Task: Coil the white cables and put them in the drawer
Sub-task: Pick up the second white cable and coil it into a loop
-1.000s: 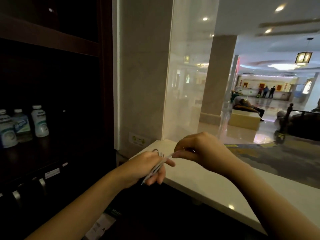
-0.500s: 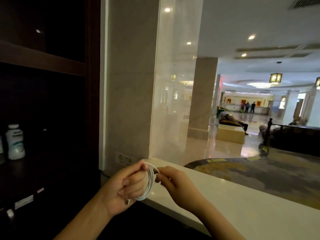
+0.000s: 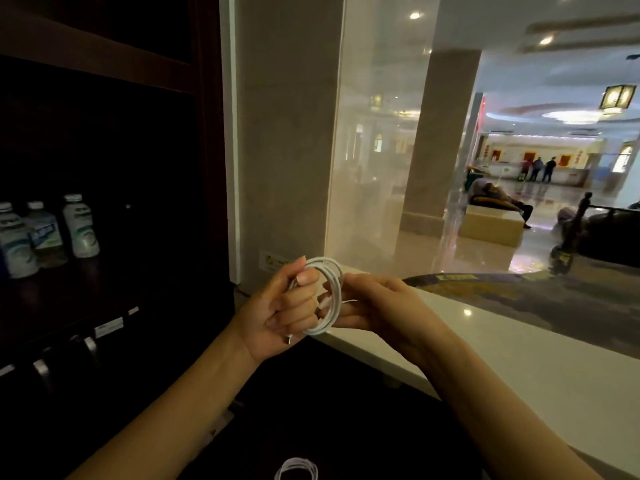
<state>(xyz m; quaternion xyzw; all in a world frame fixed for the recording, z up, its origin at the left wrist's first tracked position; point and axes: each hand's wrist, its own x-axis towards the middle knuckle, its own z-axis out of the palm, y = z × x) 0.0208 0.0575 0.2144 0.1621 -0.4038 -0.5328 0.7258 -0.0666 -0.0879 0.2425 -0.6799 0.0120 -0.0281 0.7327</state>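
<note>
A white cable [image 3: 333, 282] is wound into a round coil held upright in front of me, over the near corner of the counter. My left hand [image 3: 280, 308] grips the coil's left side, with a metal plug end poking out below the palm. My right hand [image 3: 377, 306] pinches the coil's right side and a short loose end. A second coiled white cable [image 3: 297, 470] lies low in the dark area at the bottom edge of the view. No drawer can be made out in the dark.
A pale stone counter [image 3: 519, 368] runs to the right below a glass pane [image 3: 398, 150]. A dark wooden shelf unit [image 3: 104, 306] on the left holds three bottles [image 3: 45, 233]. People stand far off in the lobby beyond the glass.
The cable has gone from a flattened bundle to a rounder, wider coil between both hands. The camera view shifted, bringing more bottles and the second coil into view.
</note>
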